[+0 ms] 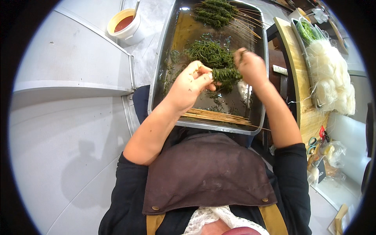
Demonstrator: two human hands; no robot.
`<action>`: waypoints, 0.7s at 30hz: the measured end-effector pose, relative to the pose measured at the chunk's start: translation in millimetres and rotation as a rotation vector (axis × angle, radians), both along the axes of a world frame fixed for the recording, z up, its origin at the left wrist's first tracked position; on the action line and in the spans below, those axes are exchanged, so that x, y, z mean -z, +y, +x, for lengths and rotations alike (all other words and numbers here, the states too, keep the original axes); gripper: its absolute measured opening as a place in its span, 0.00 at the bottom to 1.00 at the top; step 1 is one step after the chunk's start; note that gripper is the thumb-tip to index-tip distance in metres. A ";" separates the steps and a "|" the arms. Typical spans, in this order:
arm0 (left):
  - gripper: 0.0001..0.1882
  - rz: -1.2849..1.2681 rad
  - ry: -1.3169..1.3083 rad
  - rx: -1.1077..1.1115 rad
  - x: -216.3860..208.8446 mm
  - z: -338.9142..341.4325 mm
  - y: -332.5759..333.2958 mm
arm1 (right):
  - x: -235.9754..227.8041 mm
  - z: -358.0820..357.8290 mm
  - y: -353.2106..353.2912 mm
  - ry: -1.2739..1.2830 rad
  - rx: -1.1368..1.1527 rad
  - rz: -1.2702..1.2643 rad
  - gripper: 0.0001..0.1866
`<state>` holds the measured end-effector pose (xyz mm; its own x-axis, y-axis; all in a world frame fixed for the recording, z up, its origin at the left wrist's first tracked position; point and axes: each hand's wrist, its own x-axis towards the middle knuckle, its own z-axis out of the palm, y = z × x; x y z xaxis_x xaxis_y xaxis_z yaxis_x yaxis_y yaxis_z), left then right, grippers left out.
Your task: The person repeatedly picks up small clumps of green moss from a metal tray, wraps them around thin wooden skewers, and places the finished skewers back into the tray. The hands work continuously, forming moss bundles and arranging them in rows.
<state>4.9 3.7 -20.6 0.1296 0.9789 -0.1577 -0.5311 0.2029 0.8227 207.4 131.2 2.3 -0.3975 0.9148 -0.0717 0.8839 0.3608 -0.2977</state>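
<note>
A short roll of dark green, seaweed-like strands [226,74] stretches between my two hands, over a metal tray [211,127]. My left hand [192,84] pinches the roll's left end between thumb and fingers; green bits cling to its skin. At the other end, my right hand [252,67] is closed, slightly blurred, with a dark strand showing at its fingers. Whether a stick runs through the roll I cannot tell. Just beyond lies a loose heap of the same strands [210,53]. Bare thin wooden skewers [219,115] lie along the tray's near side.
At the tray's far end are green bundles [215,13] on skewers [246,25]. A white bucket of reddish liquid [124,24] stands far left. On the right, a wooden bench [299,70] bears white stringy bundles [329,74]. Scissors [312,145] lie near it.
</note>
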 end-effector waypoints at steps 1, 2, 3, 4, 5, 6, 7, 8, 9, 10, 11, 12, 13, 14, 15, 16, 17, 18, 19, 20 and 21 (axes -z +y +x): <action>0.04 -0.008 -0.012 -0.016 -1.4 -0.3 -3.4 | -0.3 3.8 -1.6 0.059 0.020 0.055 0.17; 0.04 -0.010 -0.023 -0.043 -2.8 0.0 -4.9 | -1.2 3.4 4.3 0.101 0.090 0.080 0.20; 0.05 0.067 0.016 -0.092 -3.7 -2.1 -2.5 | 1.6 3.0 0.7 0.214 -0.003 0.009 0.21; 0.05 0.140 0.036 -0.163 -4.4 -1.3 -0.8 | 1.6 3.1 1.3 0.134 -0.295 0.068 0.20; 0.05 0.220 0.186 -0.212 -4.6 -1.7 1.6 | 3.7 2.3 -4.3 0.188 -0.339 0.244 0.19; 0.06 0.302 0.303 -0.270 -4.0 -0.8 3.2 | 6.2 0.1 -13.5 0.144 -0.395 0.365 0.18; 0.06 0.348 0.386 -0.323 -3.1 -0.2 4.6 | 4.2 1.1 -17.6 0.240 -0.400 0.463 0.19; 0.06 0.366 0.461 -0.371 -1.6 1.8 3.3 | 2.3 1.3 -24.1 0.366 -0.294 0.272 0.19; 0.07 0.376 0.538 -0.414 -0.3 4.1 -0.1 | -0.9 2.0 -31.1 0.488 -0.231 0.108 0.18; 0.07 0.385 0.598 -0.451 1.5 6.8 -2.4 | -3.6 2.2 -38.9 0.632 -0.143 -0.034 0.18; 0.07 0.400 0.655 -0.485 3.4 10.2 -3.9 | -5.0 0.7 -47.3 0.865 -0.061 -0.331 0.15; 0.07 0.418 0.696 -0.515 5.7 13.7 -4.4 | -5.1 -1.5 -54.7 1.086 0.097 -0.611 0.12; 0.08 0.467 0.732 -0.535 7.5 17.1 -4.7 | -4.3 -3.6 -61.0 1.267 0.137 -0.745 0.12; 0.07 0.513 0.776 -0.516 8.4 19.2 -6.5 | -3.4 -5.6 -64.9 1.390 0.242 -0.924 0.12; 0.07 0.545 0.819 -0.480 8.6 20.8 -8.7 | -1.4 -8.3 -66.2 1.459 0.283 -0.960 0.13; 0.06 0.574 0.856 -0.448 7.8 22.1 -10.7 | -0.3 -9.5 -66.7 1.486 0.271 -0.928 0.14; 0.05 0.531 0.843 -0.424 6.8 23.1 -12.0 | 1.5 -10.9 -66.3 1.487 0.272 -0.929 0.14; 0.05 0.489 0.810 -0.400 5.1 22.4 -13.4 | 2.7 -11.5 -66.9 1.480 0.306 -0.903 0.15; 0.05 0.446 0.778 -0.378 3.3 21.1 -14.9 | 3.7 -11.8 -67.1 1.497 0.313 -0.923 0.15; 0.05 0.401 0.745 -0.356 1.2 18.8 -16.1 | 3.8 -12.0 -67.7 1.507 0.356 -0.917 0.16; 0.08 0.315 0.671 -0.306 -0.5 15.5 -15.7 | 3.8 -11.6 -68.3 1.536 0.355 -0.925 0.17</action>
